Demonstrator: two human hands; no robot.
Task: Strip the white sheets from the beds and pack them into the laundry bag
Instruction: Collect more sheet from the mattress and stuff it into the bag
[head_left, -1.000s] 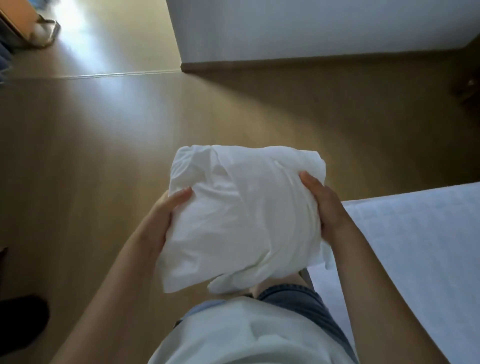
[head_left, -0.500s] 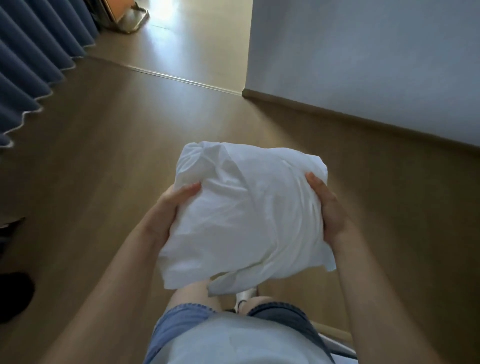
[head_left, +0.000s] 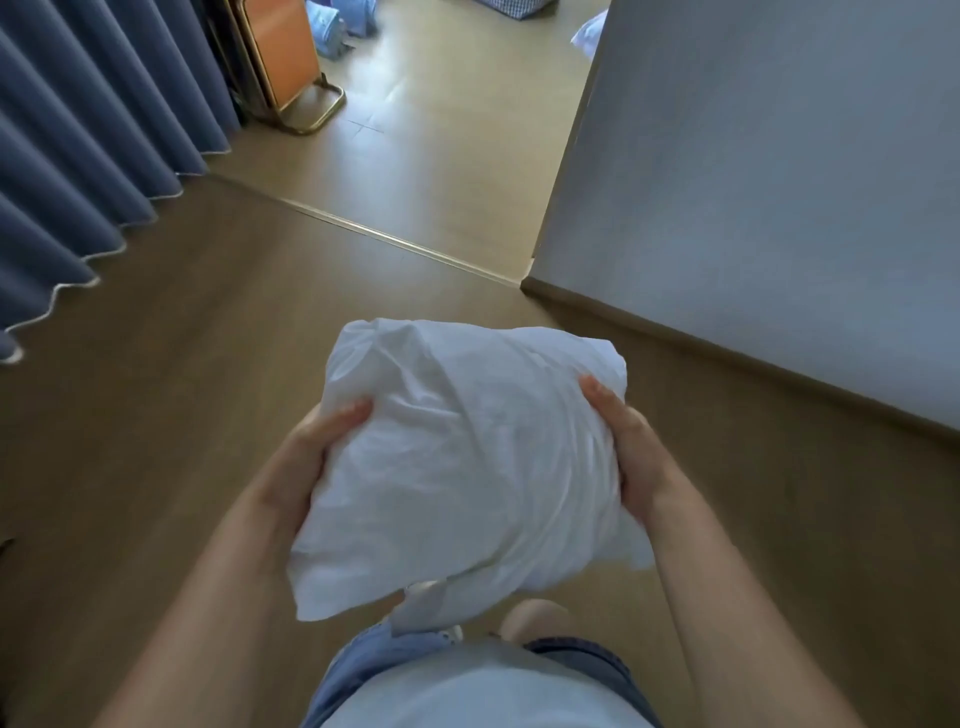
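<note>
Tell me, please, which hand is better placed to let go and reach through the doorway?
Probably the left hand: both grip the sheet bundle, but the doorway lies ahead-left, while the wall flanks the right hand.

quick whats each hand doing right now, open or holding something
left hand: holding the white sheet bundle by its left side, thumb on top.
right hand: holding the same bundle by its right side, thumb on top.

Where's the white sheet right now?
In the head view the bunched white sheet is mid-frame, gripped between the left hand and right hand above the brown floor, with the blue curtain left and grey wall right.
</note>
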